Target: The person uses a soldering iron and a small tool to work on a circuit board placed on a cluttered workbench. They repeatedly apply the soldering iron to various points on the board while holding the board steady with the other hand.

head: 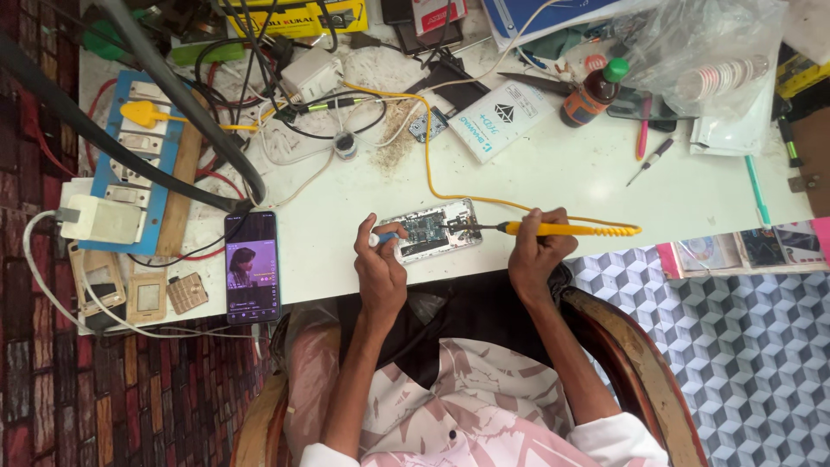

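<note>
An opened phone (430, 230) with its circuit board exposed lies near the front edge of the white table (553, 173). My right hand (538, 245) grips a yellow-handled soldering iron (566, 229), its dark tip resting on the board's right part. My left hand (379, 259) pinches a small blue-handled tool (386, 237) against the phone's left end. A yellow cord (427, 143) runs from the iron up across the table.
A lit phone (252, 265) lies at the left front edge. A blue switchboard (138, 164) with plugs and tangled cables fills the left. A brown bottle (593, 91), a white packet (502, 117), pens, bags and loose parts crowd the far side. Chair arms flank me.
</note>
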Tool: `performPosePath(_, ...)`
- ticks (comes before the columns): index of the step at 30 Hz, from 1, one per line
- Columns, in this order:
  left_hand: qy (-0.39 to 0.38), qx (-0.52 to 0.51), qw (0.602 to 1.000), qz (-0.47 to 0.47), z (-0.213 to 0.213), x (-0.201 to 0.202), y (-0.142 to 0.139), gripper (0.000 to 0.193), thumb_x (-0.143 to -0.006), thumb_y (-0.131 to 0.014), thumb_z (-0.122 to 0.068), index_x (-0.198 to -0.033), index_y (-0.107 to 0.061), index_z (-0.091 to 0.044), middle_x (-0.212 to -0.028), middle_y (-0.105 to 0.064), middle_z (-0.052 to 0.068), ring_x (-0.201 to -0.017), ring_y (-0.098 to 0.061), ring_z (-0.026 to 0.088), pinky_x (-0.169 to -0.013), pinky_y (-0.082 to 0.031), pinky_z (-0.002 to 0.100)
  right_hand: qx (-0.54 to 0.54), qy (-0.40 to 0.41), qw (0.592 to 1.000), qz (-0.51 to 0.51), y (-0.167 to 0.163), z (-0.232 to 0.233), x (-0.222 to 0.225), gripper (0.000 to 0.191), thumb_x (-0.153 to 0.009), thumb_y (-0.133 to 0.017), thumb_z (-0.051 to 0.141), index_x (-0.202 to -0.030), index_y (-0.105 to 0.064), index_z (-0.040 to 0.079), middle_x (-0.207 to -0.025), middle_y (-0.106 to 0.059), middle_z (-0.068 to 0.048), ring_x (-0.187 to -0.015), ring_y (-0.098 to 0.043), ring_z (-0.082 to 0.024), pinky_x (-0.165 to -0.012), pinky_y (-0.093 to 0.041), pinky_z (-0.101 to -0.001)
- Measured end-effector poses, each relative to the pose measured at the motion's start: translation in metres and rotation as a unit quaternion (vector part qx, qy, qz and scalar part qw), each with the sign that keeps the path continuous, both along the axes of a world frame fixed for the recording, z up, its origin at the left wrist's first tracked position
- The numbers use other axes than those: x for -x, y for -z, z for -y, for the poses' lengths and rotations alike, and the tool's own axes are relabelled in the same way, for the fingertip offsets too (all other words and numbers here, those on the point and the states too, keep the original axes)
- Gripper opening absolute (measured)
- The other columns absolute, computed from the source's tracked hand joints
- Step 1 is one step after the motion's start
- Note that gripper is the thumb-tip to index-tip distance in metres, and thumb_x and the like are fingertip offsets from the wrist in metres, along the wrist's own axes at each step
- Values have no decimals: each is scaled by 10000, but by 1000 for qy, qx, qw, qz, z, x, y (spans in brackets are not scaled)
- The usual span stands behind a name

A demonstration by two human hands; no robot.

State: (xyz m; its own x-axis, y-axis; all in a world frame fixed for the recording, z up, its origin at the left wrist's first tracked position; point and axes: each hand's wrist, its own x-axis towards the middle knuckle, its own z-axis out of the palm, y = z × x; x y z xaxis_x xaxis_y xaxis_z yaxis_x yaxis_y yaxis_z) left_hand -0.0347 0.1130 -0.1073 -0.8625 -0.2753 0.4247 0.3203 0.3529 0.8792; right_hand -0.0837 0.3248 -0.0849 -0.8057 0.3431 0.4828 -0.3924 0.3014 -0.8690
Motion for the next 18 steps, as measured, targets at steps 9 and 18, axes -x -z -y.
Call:
performPosePath(9, 0, -73, 996, 43, -3, -2, -12, 446, -1063, -390, 9, -1489, -259, -4, -1064, -687, 154, -809, -639, 230, -746, -510, 316, -122, -58, 990, 40, -62, 16, 10, 258, -1002, -642, 106, -770, -576, 16, -581, -638, -38, -471, -524, -54, -433, -365, -253)
performPosePath(18, 1, -42, 999, -1, -3, -5, -8, 420, -1075, -386, 9, -1477, -263, 1, -1069, -680, 161, -940, -686, 233, -884, -532, 320, -136, -90, 986, 23, -68, 20, 6, 276, -993, -676, 91, -762, -549, 11, -551, -604, -45, -465, -518, -53, -429, -360, -245)
